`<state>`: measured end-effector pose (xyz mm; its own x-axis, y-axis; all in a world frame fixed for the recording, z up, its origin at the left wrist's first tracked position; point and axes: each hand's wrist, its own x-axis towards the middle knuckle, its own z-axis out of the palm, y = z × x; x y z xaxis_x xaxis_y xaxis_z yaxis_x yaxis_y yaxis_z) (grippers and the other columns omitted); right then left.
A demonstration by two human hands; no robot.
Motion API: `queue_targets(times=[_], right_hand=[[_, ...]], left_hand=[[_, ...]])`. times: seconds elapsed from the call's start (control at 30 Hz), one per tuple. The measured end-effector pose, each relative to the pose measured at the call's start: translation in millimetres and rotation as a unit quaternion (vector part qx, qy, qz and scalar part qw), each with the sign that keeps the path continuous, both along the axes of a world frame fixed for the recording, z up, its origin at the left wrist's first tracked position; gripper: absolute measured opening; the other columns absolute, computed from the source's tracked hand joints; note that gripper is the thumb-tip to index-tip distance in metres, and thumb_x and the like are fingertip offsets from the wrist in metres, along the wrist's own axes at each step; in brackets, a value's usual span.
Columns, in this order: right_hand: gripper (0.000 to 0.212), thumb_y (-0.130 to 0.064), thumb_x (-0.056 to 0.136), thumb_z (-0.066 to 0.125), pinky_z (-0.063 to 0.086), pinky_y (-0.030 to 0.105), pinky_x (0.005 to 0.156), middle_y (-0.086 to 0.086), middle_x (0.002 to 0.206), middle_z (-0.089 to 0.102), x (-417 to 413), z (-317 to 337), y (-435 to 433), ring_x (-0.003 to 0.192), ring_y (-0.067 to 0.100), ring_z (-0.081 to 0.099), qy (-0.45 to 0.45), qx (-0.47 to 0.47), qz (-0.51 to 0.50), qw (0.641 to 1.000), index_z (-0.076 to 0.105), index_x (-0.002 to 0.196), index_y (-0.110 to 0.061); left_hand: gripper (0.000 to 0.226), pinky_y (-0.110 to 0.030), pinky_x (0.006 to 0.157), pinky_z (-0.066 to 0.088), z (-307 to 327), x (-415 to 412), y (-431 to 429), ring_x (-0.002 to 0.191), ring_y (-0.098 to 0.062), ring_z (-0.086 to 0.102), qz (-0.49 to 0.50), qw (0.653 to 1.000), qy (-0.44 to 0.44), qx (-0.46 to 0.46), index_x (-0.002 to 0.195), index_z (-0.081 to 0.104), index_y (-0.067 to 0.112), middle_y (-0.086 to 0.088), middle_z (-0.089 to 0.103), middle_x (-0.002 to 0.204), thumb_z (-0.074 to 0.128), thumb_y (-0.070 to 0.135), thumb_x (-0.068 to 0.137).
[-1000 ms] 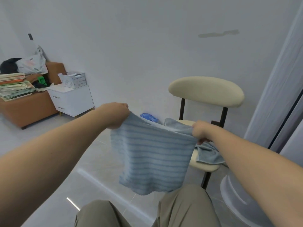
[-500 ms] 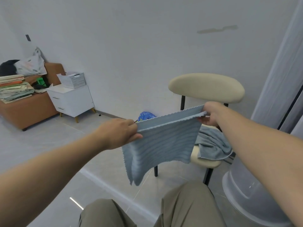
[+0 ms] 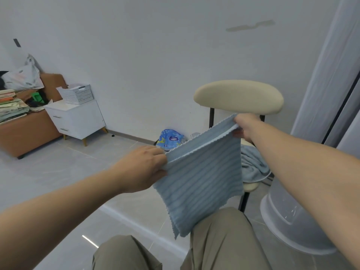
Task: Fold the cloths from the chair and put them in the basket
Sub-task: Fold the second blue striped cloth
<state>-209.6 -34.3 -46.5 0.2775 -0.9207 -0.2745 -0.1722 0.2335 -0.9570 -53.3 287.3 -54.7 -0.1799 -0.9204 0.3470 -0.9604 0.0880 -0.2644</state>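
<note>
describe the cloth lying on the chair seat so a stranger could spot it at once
Find the cream-backed chair by the white wall, on the right. On its seat lies a blue-grey cloth, partly behind the ribbed cloth held up. It alone is crumpled in a heap, with no hand on it.

A white nightstand stands beside a brown sofa; a blue packet lies by the wall.
</note>
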Motion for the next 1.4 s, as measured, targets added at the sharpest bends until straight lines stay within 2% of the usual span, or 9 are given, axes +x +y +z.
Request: queue_targets(times=[0.2,0.37,0.63,0.77,0.9,1.07,1.17,1.27,1.4], right_hand=[[0.027,-0.004,0.092,0.053,0.053,0.036,0.061,0.022,0.118,0.062,-2,-8,-11,0.093,0.031,0.062,0.146,-0.120,0.009,0.982,0.060,0.119,-0.001],[0.010,0.004,0.084,0.059,0.036,0.024,0.047,0.015,0.082,0.060,-10,-6,-6,0.059,0.022,0.051,0.330,-0.234,0.058,0.913,0.062,0.093,0.001],[0.022,0.002,0.081,0.055,0.041,0.024,0.052,0.015,0.086,0.068,-21,-13,-10,0.063,0.025,0.054,0.420,-0.291,0.125,0.850,0.073,0.094,-0.001],[0.026,0.001,0.084,0.054,0.049,0.029,0.064,0.017,0.098,0.070,-19,-15,-11,0.077,0.028,0.059,0.411,-0.290,0.148,0.852,0.073,0.102,-0.002],[0.027,0.000,0.086,0.059,0.052,0.034,0.081,0.017,0.103,0.068,-19,-13,-11,0.083,0.027,0.057,0.375,-0.269,0.161,0.873,0.069,0.111,0.000],[0.020,0.001,0.096,0.047,0.039,0.022,0.043,0.016,0.065,0.065,-24,-7,2,0.045,0.021,0.057,0.352,-0.161,0.204,0.899,0.066,0.098,-0.002],[0.033,-0.001,0.099,0.034,0.048,0.028,0.048,0.024,0.083,0.071,-31,-6,11,0.056,0.026,0.065,0.313,-0.096,0.248,0.912,0.066,0.097,0.000],[0.033,0.000,0.098,0.031,0.057,0.034,0.065,0.024,0.093,0.065,-37,-9,10,0.063,0.026,0.063,0.277,-0.086,0.286,0.913,0.063,0.102,0.003],[0.025,-0.014,0.091,0.067,0.054,0.032,0.070,0.015,0.093,0.058,-40,-12,8,0.073,0.024,0.058,0.201,-0.022,0.364,0.909,0.060,0.109,0.000]], left_hand=[[0.036,-0.027,0.060,0.030,2,10,3,0.064,-0.015,0.038,0.089,0.990,0.107,0.000,0.063,0.038,0.021,0.012,0.035,0.065,0.053,0.041,0.089],[0.047,-0.029,0.049,0.030,7,14,4,0.051,-0.019,0.038,0.073,0.984,0.151,-0.060,0.057,0.023,0.026,0.006,0.032,0.052,0.045,0.054,0.089],[0.049,-0.024,0.054,0.035,9,17,9,0.061,-0.011,0.048,0.113,0.960,0.242,-0.081,0.065,0.049,0.022,0.007,0.050,0.058,0.051,0.070,0.075],[0.035,-0.033,0.056,0.036,10,15,11,0.063,-0.013,0.050,0.148,0.952,0.256,-0.075,0.074,0.046,0.024,0.006,0.054,0.064,0.071,0.045,0.087],[0.028,-0.031,0.067,0.043,13,15,12,0.077,-0.014,0.058,0.193,0.933,0.300,-0.041,0.108,0.055,0.030,0.010,0.063,0.081,0.072,0.037,0.087],[0.017,-0.037,0.074,0.053,11,26,8,0.081,-0.019,0.064,0.265,0.918,0.294,-0.007,0.085,0.071,0.021,0.005,0.069,0.079,0.067,0.036,0.091],[0.021,-0.038,0.066,0.058,8,30,6,0.067,-0.022,0.068,0.304,0.868,0.392,0.003,0.083,0.069,0.016,-0.001,0.069,0.080,0.066,0.034,0.093],[0.021,-0.055,0.077,0.059,2,39,1,0.066,-0.028,0.072,0.307,0.800,0.515,-0.016,0.083,0.061,0.007,-0.008,0.064,0.084,0.064,0.024,0.095],[0.018,-0.057,0.087,0.056,2,51,-2,0.073,-0.031,0.073,0.307,0.756,0.576,-0.052,0.083,0.055,0.008,-0.010,0.059,0.090,0.061,0.018,0.097]])
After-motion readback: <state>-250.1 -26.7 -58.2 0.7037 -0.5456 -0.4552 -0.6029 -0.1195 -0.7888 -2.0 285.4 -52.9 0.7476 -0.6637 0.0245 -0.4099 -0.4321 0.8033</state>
